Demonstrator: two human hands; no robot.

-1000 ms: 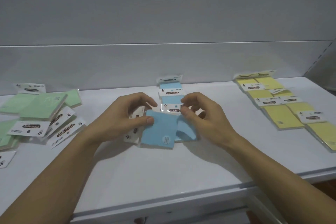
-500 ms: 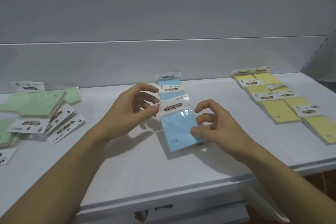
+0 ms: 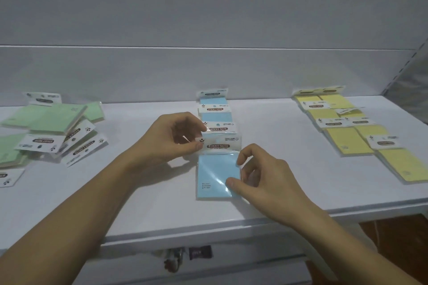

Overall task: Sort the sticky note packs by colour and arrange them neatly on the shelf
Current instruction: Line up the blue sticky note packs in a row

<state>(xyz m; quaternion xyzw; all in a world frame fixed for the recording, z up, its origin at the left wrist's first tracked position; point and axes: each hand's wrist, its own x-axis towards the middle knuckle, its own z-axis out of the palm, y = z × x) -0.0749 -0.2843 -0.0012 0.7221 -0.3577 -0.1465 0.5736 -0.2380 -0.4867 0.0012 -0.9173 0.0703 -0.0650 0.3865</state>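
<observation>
blue pack (image 3: 216,173): lying at front of blue row (image 3: 215,118), mid shelf (image 3: 289,183). left hand (image 3: 171,139) grip pinching header card (image 3: 218,146); right hand (image 3: 261,176) grip pinching right edge. risk: crooked seating on uneven release; glossy wrap likely to slide.

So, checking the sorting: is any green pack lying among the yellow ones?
No, the yellow packs at right are all yellow; green packs lie far left.
</observation>
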